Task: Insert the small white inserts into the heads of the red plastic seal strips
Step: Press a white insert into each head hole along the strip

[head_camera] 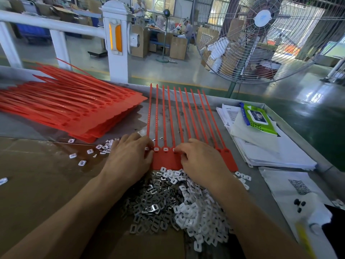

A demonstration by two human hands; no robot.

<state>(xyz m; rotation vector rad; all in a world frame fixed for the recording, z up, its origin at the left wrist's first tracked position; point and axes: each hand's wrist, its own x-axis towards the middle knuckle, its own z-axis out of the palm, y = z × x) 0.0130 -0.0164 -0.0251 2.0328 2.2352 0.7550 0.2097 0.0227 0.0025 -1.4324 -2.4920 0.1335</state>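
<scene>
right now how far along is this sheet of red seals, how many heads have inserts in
Early on. Three or four heads at the left of the red seal sheet show a white insert. The right hand is fingering the next head, while the left hand rests on the sheet's left edge. The far-right heads look empty; those under the right hand are hidden. The stack of red sheets waits.

a factory floor: green painted floor (168, 70), stacked cardboard boxes (178, 47), a big industrial fan (261, 34), distant workers at benches.
</scene>
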